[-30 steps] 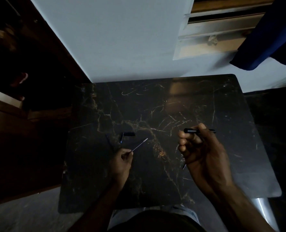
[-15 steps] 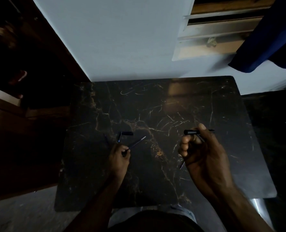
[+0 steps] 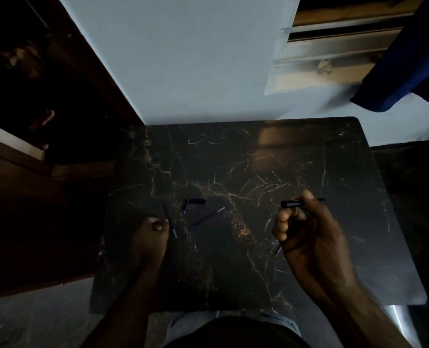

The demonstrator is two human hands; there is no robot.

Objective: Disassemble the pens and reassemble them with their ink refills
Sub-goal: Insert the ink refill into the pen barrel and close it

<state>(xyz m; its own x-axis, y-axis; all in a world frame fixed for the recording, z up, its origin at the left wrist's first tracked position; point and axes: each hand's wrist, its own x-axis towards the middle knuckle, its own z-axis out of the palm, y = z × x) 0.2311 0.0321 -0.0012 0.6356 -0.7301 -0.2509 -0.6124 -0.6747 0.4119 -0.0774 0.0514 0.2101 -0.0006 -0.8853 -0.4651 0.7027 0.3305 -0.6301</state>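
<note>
On the dark marble table (image 3: 236, 277), my left hand (image 3: 151, 238) pinches a thin dark ink refill (image 3: 168, 217) that lies slanted near the left edge, silver tip toward me. A second refill (image 3: 207, 217) lies loose just right of it. A short black cap piece (image 3: 197, 201) with a small blue part (image 3: 185, 207) rests behind them. My right hand (image 3: 308, 237) holds a black pen barrel (image 3: 293, 203) level above the table, a thin tip sticking out to the right. A small purple end (image 3: 278, 251) pokes out under that hand.
A white wall (image 3: 195, 59) rises behind the table. Dark wooden furniture (image 3: 32, 209) stands to the left. A blue cloth (image 3: 414, 59) hangs at the upper right beside a window sill (image 3: 328, 59). The scene is dim.
My left hand laid the silver-tipped refill on the table, then moved left onto the other refill. My right hand kept the barrel nearly still.
</note>
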